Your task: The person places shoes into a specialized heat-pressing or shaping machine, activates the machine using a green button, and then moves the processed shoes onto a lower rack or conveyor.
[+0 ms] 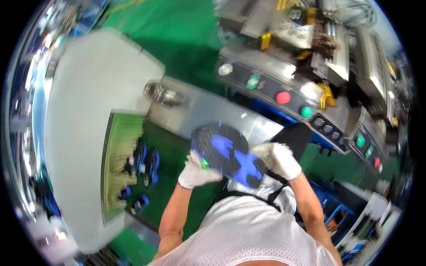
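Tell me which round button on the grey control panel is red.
The red round button in the middle of the grey control panel. The buttons on either side, at and, are green.

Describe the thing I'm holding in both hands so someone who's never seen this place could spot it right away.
Start at the long grey machine panel with its red and green round buttons. Just below it, in front of the person's chest, two white-gloved hands, left hand and right hand, grip a shoe sole. It is the only flat, dark, speckled oval with bright blue patches.
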Demonstrator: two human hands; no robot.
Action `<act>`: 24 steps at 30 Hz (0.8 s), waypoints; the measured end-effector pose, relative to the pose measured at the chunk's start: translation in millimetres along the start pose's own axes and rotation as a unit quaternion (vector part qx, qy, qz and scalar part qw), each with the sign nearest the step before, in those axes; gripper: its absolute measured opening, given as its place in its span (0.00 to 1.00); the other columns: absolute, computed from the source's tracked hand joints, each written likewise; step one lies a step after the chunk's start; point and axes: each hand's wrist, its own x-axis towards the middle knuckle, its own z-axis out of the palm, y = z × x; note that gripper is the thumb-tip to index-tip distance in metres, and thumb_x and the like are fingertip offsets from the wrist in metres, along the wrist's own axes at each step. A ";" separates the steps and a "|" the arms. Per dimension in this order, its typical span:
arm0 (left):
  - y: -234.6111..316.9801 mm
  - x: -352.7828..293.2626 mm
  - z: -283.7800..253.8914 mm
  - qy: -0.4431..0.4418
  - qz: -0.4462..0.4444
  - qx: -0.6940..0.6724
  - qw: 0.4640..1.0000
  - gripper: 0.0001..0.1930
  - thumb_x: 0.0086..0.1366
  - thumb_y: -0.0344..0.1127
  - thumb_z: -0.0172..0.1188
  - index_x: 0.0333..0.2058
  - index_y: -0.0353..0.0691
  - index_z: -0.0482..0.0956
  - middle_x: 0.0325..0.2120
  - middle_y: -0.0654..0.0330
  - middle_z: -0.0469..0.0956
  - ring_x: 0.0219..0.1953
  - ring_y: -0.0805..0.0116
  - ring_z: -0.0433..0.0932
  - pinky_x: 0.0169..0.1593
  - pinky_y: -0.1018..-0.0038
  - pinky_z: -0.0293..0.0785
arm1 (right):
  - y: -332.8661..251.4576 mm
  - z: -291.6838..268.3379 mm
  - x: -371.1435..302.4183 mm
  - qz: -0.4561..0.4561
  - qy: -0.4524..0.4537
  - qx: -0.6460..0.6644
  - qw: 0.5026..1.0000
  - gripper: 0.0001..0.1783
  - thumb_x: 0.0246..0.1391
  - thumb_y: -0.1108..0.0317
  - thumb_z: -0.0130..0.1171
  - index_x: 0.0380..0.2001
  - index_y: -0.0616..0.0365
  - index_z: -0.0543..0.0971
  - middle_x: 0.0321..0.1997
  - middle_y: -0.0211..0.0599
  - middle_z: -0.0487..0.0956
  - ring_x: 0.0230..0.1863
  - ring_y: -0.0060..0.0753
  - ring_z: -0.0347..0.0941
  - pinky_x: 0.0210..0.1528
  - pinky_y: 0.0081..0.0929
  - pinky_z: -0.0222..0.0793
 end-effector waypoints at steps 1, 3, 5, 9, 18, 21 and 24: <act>6.8 16.7 -0.1 -0.074 0.060 -0.076 0.993 0.42 0.58 0.43 0.74 0.68 0.31 0.70 0.66 0.48 0.73 0.66 0.59 0.72 0.71 0.64 0.65 | 1.8 -3.0 13.1 0.054 -0.074 0.090 0.992 0.30 0.73 0.49 0.54 0.57 0.69 0.79 0.56 0.47 0.84 0.54 0.42 0.82 0.60 0.40 0.77; 75.3 79.0 -13.8 -0.172 0.287 0.011 0.942 0.39 0.62 0.47 0.69 0.69 0.36 0.69 0.68 0.48 0.70 0.69 0.53 0.69 0.73 0.63 0.62 | 12.6 -6.6 9.6 0.045 -0.115 0.298 0.946 0.24 0.72 0.57 0.56 0.60 0.66 0.78 0.57 0.46 0.84 0.55 0.42 0.82 0.60 0.39 0.78; 140.9 132.0 -20.4 -0.210 0.393 0.071 0.892 0.39 0.62 0.48 0.68 0.70 0.40 0.70 0.69 0.47 0.69 0.71 0.48 0.68 0.74 0.61 0.61 | -17.7 8.6 -7.9 -0.049 -0.170 0.352 0.919 0.23 0.64 0.69 0.64 0.60 0.63 0.77 0.57 0.44 0.83 0.55 0.37 0.83 0.58 0.35 0.81; 247.2 222.0 -15.5 -0.090 0.382 0.265 0.881 0.41 0.57 0.43 0.76 0.68 0.37 0.71 0.67 0.47 0.72 0.69 0.48 0.70 0.73 0.57 0.64 | -62.5 -10.1 -55.9 -0.143 -0.057 0.392 0.907 0.28 0.63 0.73 0.65 0.66 0.58 0.73 0.60 0.44 0.83 0.56 0.36 0.83 0.59 0.37 0.82; 307.0 517.9 10.8 0.142 0.336 0.387 0.847 0.38 0.66 0.48 0.67 0.70 0.38 0.67 0.66 0.42 0.71 0.68 0.44 0.69 0.71 0.58 0.64 | -14.3 -74.8 -139.2 -0.412 0.050 0.333 0.847 0.57 0.45 0.66 0.81 0.76 0.60 0.61 0.72 0.52 0.71 0.67 0.54 0.75 0.70 0.56 0.70; 290.6 572.9 38.5 0.183 0.263 0.452 0.832 0.38 0.66 0.50 0.65 0.70 0.39 0.66 0.64 0.38 0.70 0.66 0.41 0.71 0.68 0.55 0.68 | -8.0 -71.6 -162.1 -0.411 0.129 0.353 0.831 0.56 0.47 0.67 0.79 0.76 0.59 0.59 0.72 0.53 0.72 0.66 0.54 0.75 0.69 0.56 0.72; 261.8 618.9 26.1 0.201 0.234 0.531 0.789 0.33 0.65 0.49 0.64 0.67 0.49 0.71 0.54 0.42 0.79 0.61 0.41 0.76 0.60 0.51 0.74 | -3.8 -67.1 -170.3 -0.409 0.167 0.362 0.821 0.55 0.49 0.68 0.77 0.77 0.59 0.58 0.71 0.53 0.72 0.65 0.55 0.76 0.68 0.56 0.73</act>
